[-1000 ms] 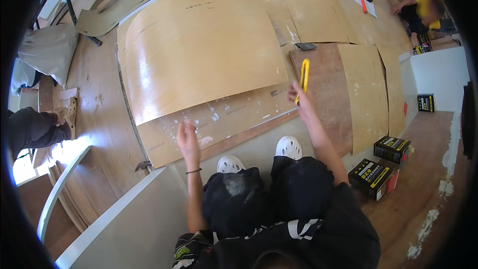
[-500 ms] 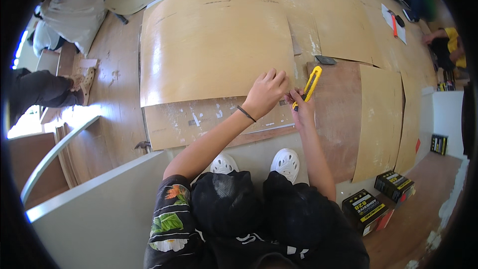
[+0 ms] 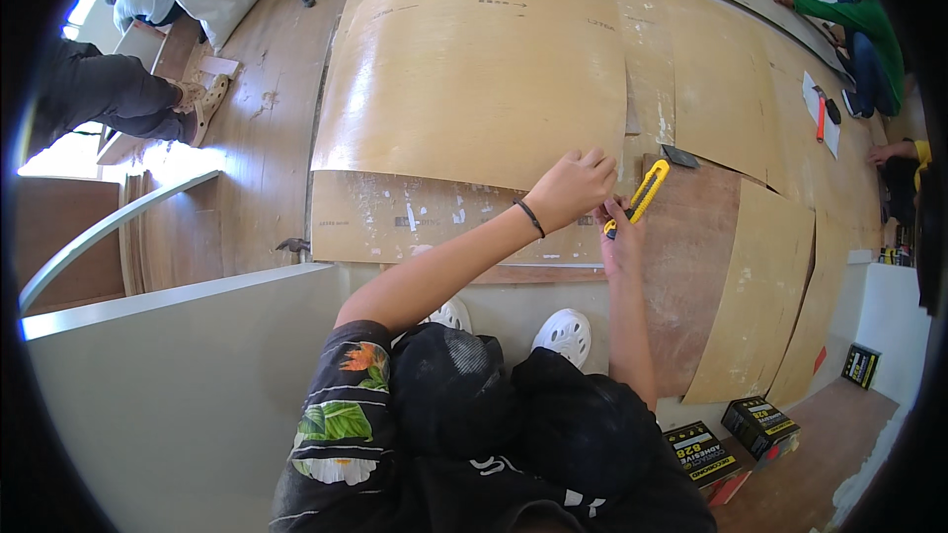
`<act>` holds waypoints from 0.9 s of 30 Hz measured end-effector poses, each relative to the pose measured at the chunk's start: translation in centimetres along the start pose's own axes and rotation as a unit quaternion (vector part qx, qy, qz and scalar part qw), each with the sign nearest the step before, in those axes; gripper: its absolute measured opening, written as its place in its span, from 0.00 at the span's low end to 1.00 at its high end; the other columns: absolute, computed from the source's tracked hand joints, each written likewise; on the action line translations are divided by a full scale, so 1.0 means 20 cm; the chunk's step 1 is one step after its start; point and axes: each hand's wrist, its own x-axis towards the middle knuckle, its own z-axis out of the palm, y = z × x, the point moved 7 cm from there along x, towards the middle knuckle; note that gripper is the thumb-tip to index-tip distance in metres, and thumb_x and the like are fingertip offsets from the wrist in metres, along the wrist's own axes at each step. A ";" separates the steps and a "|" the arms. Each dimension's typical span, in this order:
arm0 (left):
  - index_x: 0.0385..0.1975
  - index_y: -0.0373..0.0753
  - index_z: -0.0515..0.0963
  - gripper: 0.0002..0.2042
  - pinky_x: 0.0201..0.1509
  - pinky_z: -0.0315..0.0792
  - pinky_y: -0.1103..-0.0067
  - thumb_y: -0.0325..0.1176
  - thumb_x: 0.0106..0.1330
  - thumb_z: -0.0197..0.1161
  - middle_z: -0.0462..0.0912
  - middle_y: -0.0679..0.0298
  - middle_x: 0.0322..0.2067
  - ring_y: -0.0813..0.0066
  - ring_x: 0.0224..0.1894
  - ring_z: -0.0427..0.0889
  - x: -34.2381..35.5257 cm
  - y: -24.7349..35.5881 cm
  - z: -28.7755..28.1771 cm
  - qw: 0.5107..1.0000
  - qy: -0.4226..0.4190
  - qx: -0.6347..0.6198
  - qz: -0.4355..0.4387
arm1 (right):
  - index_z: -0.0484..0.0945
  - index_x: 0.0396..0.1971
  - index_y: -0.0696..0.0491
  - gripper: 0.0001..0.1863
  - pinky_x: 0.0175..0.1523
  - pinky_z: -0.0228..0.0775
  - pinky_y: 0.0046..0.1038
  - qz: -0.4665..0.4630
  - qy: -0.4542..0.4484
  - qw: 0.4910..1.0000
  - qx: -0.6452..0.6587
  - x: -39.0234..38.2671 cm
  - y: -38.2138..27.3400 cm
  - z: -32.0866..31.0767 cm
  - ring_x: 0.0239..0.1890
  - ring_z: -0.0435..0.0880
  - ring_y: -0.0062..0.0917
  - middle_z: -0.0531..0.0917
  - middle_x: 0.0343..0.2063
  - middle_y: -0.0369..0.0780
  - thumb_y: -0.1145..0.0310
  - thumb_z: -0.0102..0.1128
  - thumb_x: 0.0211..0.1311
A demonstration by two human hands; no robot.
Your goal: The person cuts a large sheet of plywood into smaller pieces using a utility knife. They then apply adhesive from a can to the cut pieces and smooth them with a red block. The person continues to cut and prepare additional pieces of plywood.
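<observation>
My left hand (image 3: pixel 576 186) is closed, its fingers curled down at the lower right corner of a large, glossy tan sheet (image 3: pixel 474 69). What those fingertips hold is hidden. Right beside it, my right hand (image 3: pixel 622 242) grips a yellow utility knife (image 3: pixel 649 190), which slants up and to the right. The fingertips of both hands nearly meet. Under the tan sheet lies another brown sheet (image 3: pixel 434 212) with white flecks, its near strip exposed. A reddish-brown board (image 3: pixel 686 257) lies to the right of my right hand, with a small dark flat piece (image 3: pixel 679 156) at its far edge.
More tan sheets (image 3: pixel 750 296) lie to the right. A hammer (image 3: pixel 821 116) rests at the far right. Black-and-yellow boxes (image 3: pixel 760 426) stand near right. A pale panel (image 3: pixel 188 375) rises at my left. A person's leg (image 3: pixel 128 94) is far left; a green-sleeved person (image 3: pixel 869 35) crouches far right.
The whole view has shifted and turned slightly, showing more of the person in green. My hands stay together by the sheet's corner, and the knife remains in my right hand.
</observation>
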 end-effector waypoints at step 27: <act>0.44 0.33 0.80 0.09 0.45 0.77 0.69 0.23 0.69 0.54 0.84 0.56 0.40 0.60 0.37 0.84 0.02 -1.14 -0.25 0.920 0.097 -0.298 -0.237 | 0.67 0.37 0.46 0.13 0.52 0.77 0.38 -0.023 0.037 0.993 -0.112 -0.12 -0.05 -0.20 0.42 0.81 0.26 0.73 0.37 0.34 0.80 0.61 0.65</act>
